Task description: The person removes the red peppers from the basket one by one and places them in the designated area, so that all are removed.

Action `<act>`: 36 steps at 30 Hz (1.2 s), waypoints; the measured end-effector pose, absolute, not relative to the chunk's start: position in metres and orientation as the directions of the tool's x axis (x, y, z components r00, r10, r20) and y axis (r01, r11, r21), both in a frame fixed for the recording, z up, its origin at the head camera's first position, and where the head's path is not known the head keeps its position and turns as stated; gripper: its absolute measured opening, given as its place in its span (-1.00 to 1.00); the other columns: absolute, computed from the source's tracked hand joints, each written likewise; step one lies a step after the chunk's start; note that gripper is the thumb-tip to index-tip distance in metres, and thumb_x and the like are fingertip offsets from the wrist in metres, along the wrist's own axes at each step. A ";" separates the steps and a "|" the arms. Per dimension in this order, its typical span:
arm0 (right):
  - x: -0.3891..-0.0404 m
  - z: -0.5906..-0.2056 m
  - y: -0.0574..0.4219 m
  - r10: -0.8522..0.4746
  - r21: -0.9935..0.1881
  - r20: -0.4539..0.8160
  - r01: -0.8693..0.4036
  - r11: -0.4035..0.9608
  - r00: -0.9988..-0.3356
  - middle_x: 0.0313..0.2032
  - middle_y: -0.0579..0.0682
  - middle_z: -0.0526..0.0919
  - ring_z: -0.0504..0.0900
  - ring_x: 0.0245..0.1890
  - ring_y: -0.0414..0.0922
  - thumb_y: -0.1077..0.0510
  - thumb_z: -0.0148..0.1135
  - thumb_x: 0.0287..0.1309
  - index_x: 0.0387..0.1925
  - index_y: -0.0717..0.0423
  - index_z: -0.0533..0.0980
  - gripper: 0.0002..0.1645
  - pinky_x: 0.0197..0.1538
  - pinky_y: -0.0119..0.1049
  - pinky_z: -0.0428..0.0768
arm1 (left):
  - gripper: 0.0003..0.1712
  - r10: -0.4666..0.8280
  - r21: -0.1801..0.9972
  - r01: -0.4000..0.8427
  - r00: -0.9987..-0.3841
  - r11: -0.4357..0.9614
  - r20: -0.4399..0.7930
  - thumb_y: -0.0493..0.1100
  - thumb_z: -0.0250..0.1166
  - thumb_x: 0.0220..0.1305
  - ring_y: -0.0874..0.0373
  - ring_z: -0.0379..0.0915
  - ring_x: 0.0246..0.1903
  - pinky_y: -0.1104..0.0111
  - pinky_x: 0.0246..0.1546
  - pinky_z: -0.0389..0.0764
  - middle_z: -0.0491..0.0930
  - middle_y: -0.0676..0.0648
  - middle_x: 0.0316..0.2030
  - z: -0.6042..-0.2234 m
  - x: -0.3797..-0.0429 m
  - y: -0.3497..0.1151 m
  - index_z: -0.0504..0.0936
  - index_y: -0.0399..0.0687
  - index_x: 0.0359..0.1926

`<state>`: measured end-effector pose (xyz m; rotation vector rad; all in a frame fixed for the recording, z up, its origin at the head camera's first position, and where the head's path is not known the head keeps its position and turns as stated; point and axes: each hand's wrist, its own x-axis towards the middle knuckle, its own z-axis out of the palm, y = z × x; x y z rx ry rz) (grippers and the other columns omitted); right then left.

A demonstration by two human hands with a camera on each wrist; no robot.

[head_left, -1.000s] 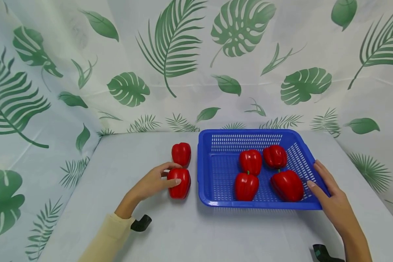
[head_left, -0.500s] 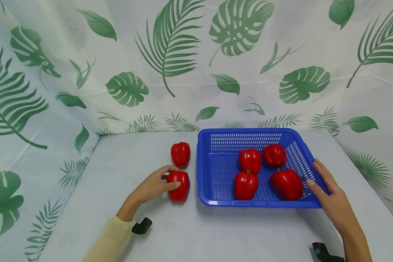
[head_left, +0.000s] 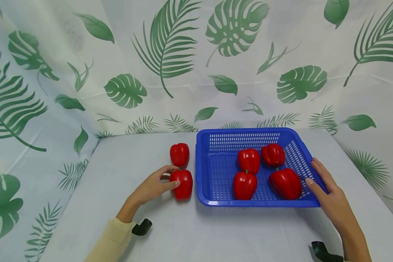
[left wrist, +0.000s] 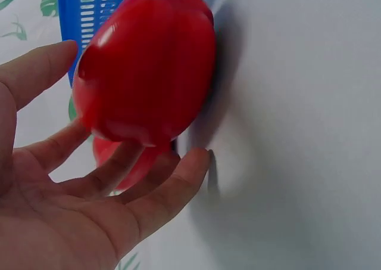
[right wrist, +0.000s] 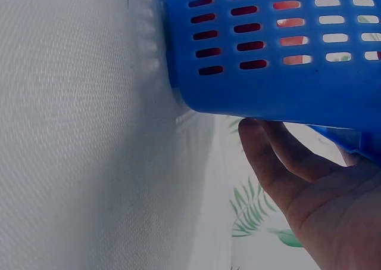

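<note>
A red bell pepper (head_left: 182,185) lies on the table just left of the blue basket (head_left: 245,203). My left hand (head_left: 154,185) is at its left side, thumb and fingers spread loosely about it. In the left wrist view, fingertips meet the lower end of the pepper (left wrist: 149,67), while the thumb (left wrist: 50,67) stands by its side, not plainly pressing. Behind it sits a second bell pepper (head_left: 179,154). My right hand (head_left: 335,203) holds the basket's right rim, thumb over the edge and fingers against the outer wall (right wrist: 268,94).
Inside the basket, toward its right half, rest several red bell peppers (head_left: 249,161). The white table (head_left: 216,236) meets a leaf-printed curtain (head_left: 183,91) behind and at the sides. Black wrist devices (head_left: 142,227) show under both forearms.
The pepper by my left hand came slightly nearer me, then shifted a little right toward the basket. My left hand moved only slightly. My right hand stays on the basket rim.
</note>
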<state>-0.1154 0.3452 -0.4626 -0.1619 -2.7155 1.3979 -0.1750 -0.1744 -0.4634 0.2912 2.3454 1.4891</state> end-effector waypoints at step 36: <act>-0.115 -0.461 0.342 0.150 -0.825 0.021 0.068 0.561 -0.989 0.72 0.05 -0.24 -0.30 0.64 0.37 -0.12 0.01 0.64 0.75 -0.12 -0.13 -0.11 0.32 0.68 -0.03 | -0.13 0.185 0.974 0.200 -0.966 0.104 0.179 0.11 0.12 0.59 -0.01 -0.03 0.63 -0.20 0.55 0.11 0.07 -0.06 0.67 -0.377 -0.223 -0.110 -0.04 0.24 0.75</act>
